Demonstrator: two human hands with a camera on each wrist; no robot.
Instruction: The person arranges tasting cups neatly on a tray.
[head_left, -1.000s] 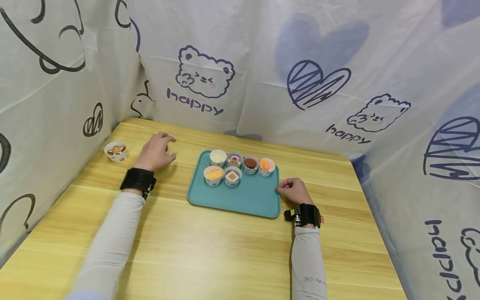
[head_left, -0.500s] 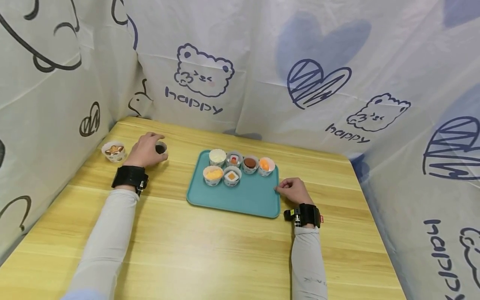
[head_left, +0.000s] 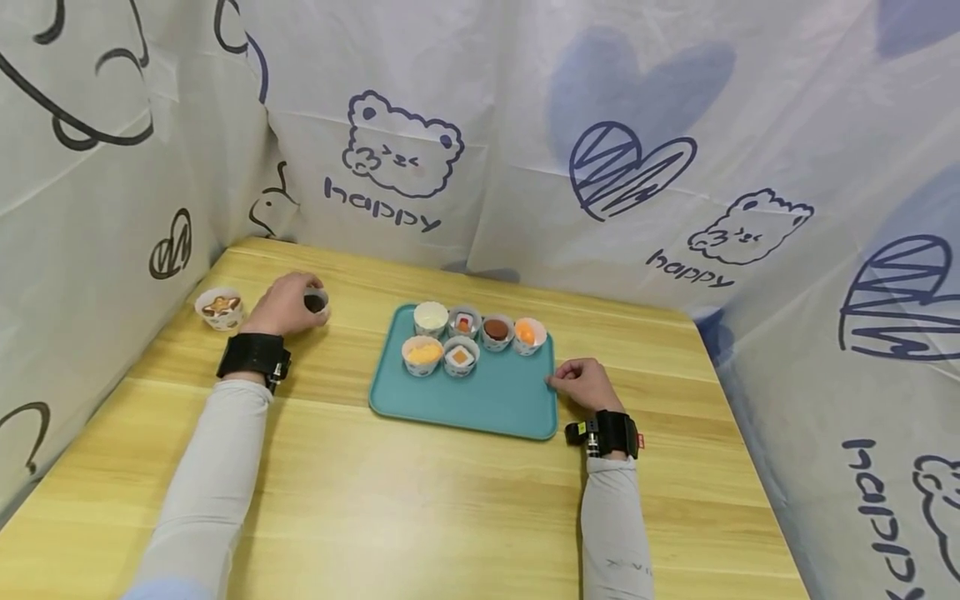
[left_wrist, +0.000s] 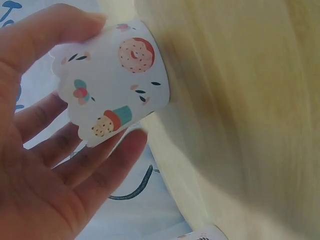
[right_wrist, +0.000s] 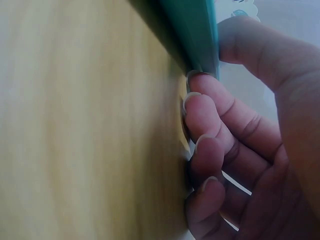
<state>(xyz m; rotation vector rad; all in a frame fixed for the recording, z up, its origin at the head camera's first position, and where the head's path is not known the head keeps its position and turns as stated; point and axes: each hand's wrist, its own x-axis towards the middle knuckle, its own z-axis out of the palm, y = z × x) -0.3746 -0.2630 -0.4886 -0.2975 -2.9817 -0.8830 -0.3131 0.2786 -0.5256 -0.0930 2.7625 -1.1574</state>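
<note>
My left hand [head_left: 281, 304] holds a small paper cupcake cup [left_wrist: 110, 80] near the table's back left. Its thumb lies on one side of the scalloped rim, with the fingers round the other side. Printed doughnuts and cupcakes decorate the cup, and the head view shows a dark filling inside. At the other end, my right hand [head_left: 587, 383] pinches the right edge of a teal tray [head_left: 487, 408], thumb on top and fingertips underneath. Several filled cups stand in two rows on the tray, among them one with an orange filling [head_left: 529, 334] and one with a brown filling [head_left: 497, 331].
Left of my left hand stands another cup [head_left: 221, 308] with a star-shaped topping. The wooden table [head_left: 420, 508] meets printed white curtains [head_left: 510, 167] at its back and sides. The tray's front half is bare.
My left hand has moved left, and its fingers have closed round the dark-filled cup, which was hidden behind the hand before. The right hand stays at the tray edge.
</note>
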